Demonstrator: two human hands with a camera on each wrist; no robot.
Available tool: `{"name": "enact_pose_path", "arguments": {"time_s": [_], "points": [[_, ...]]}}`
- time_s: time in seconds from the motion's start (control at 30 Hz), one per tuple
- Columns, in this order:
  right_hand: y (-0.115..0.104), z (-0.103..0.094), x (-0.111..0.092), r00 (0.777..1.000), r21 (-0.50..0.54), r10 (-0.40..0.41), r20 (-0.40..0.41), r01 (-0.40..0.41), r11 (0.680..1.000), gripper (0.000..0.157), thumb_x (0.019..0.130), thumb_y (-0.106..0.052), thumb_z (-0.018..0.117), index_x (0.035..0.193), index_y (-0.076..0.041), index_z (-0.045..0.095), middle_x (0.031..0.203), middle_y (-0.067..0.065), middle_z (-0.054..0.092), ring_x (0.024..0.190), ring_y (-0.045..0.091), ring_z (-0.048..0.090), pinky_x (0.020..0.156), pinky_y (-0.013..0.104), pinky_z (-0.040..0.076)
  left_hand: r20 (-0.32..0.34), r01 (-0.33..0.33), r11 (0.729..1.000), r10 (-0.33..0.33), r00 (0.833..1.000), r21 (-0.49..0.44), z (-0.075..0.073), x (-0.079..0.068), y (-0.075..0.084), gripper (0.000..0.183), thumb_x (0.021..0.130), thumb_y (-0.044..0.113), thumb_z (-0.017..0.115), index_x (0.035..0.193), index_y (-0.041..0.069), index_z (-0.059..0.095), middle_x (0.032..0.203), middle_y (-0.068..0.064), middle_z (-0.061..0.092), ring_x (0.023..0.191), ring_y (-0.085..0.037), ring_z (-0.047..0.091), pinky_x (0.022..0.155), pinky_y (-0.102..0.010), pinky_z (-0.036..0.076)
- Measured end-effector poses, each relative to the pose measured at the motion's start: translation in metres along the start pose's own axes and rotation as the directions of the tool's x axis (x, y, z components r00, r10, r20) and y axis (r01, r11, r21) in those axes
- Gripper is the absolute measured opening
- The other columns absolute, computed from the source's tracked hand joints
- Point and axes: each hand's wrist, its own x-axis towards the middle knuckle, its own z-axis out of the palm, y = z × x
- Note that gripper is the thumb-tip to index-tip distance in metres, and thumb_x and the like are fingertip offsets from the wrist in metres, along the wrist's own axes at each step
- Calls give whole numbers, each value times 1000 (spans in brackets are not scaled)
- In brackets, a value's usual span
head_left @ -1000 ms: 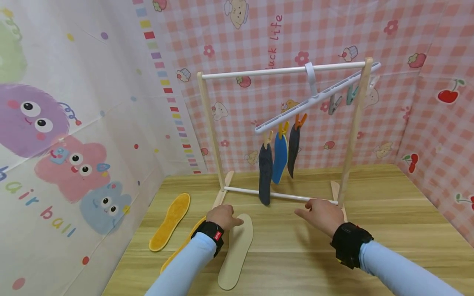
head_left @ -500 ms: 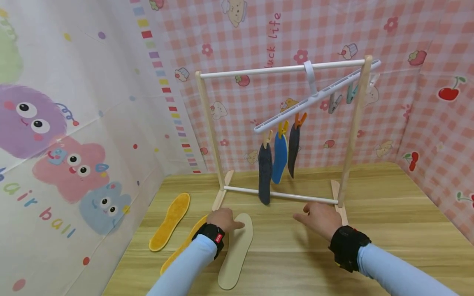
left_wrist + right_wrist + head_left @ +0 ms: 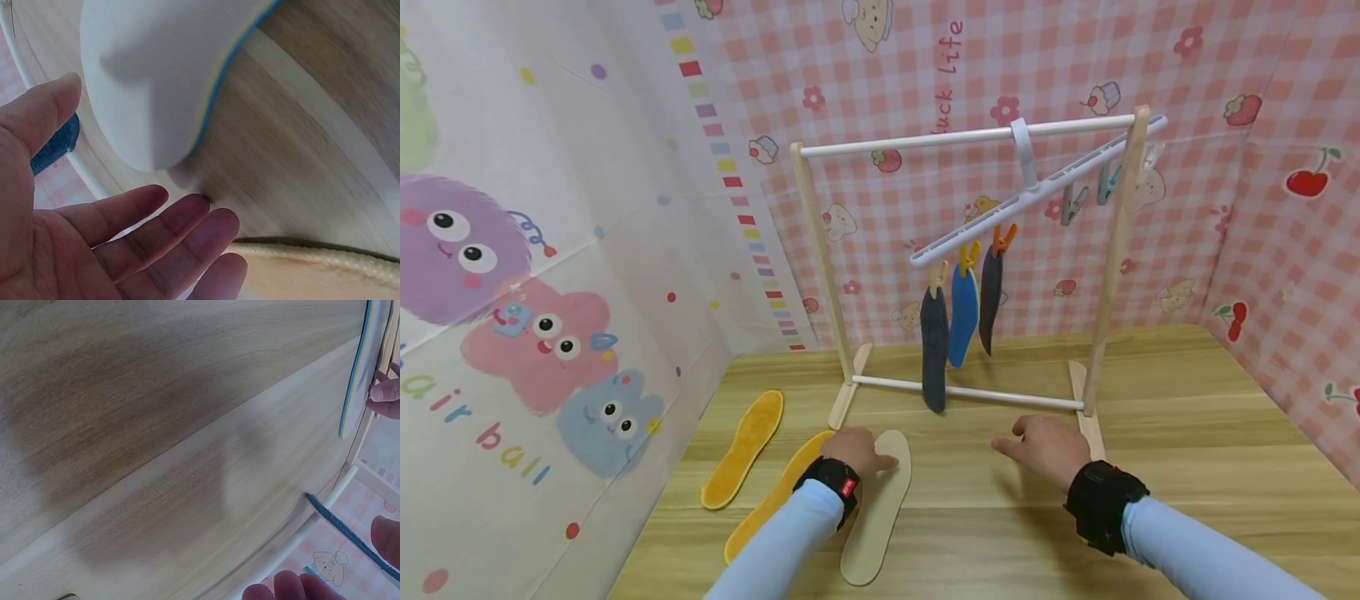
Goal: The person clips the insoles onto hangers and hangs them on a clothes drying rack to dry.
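Observation:
A cream insole (image 3: 880, 517) lies flat on the wooden table, its blue and yellow layered edge visible in the left wrist view. My left hand (image 3: 852, 451) hovers over its toe end, fingers relaxed, holding nothing; in the left wrist view a hand shadow falls on the insole. To the right, my right hand (image 3: 1048, 450) is held over bare wood in front of the rack, thumb and fingers apart around nothing. Yellow fuzzy insoles lie on the left, one (image 3: 742, 450) farther out and another (image 3: 778, 498) partly behind my left forearm.
A wood-and-white-bar rack (image 3: 820, 258) carries a tilted white hanger (image 3: 1037, 193). Clothespins hold a dark insole (image 3: 934, 350), a blue insole (image 3: 964, 317) and another dark insole (image 3: 991, 300). Grey (image 3: 1072, 205) and green (image 3: 1107, 182) clothespins hang toward its right end. Patterned cloth surrounds the table.
My right hand has drawn slightly back from the rack's lower bar. My left hand has shifted a little toward me and to the right. The head view has tilted slightly; the insoles stay put.

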Motion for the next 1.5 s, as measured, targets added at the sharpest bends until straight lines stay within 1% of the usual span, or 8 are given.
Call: {"name": "enact_pose_path", "arguments": {"time_s": [0.1,0.27,0.37,0.7,1.0,1.17,1.33,1.5], "points": [[-1,0,0,1000,-3,-8,8,8,1000,52,89,-48,68,109,0,70,105,16,70,87,31,66,70,47,51,9,-8,1000,8,1000,3,-3,-3,6,49,78,56,77,69,10,59,68,-2,55,62,-18,54,58,-38,47],[-3,-1,-1,1000,-1,-15,15,15,1000,51,90,-47,68,109,0,70,104,15,70,86,30,66,70,46,52,19,-19,1000,18,1000,17,-5,-7,12,51,78,55,77,64,12,56,62,-1,48,57,-16,49,52,-33,40],[-3,-1,-3,1000,0,-11,11,11,1000,51,90,-47,68,109,0,70,103,15,70,86,30,66,69,45,52,17,-22,999,21,1000,39,-2,-5,13,51,77,56,78,63,12,56,60,0,46,55,-16,47,51,-31,37],[-2,0,-2,1000,-5,-13,11,13,1000,51,89,-47,69,109,0,70,104,16,70,86,30,65,69,46,52,13,3,996,-4,1000,87,14,7,9,51,72,57,81,76,8,67,66,-2,56,60,-17,54,58,-36,48],[0,2,0,1000,-9,-12,22,13,1000,52,89,-48,68,109,0,70,104,15,71,85,30,66,70,46,52,-7,-24,998,25,1000,60,17,13,8,51,69,53,85,83,8,68,74,-5,63,64,-19,56,59,-38,49],[1,4,1,1000,-10,-11,27,11,1000,53,89,-49,69,109,0,70,103,15,71,85,30,66,71,46,52,-13,-38,999,38,999,27,17,16,9,57,66,50,88,91,6,62,77,-6,62,65,-20,56,60,-37,48],[1,4,2,999,-9,-10,33,10,1000,52,89,-48,68,109,0,70,104,15,71,87,31,66,71,46,52,-20,-43,999,43,999,-3,15,15,10,63,65,46,91,97,5,55,76,-9,62,65,-22,58,60,-38,48],[0,5,2,999,-9,-7,43,8,1000,51,90,-47,68,109,1,70,103,15,71,86,30,66,71,46,52,-30,-45,999,45,999,-9,15,14,11,64,65,46,91,96,5,54,73,-8,59,63,-21,57,59,-37,48]]}}
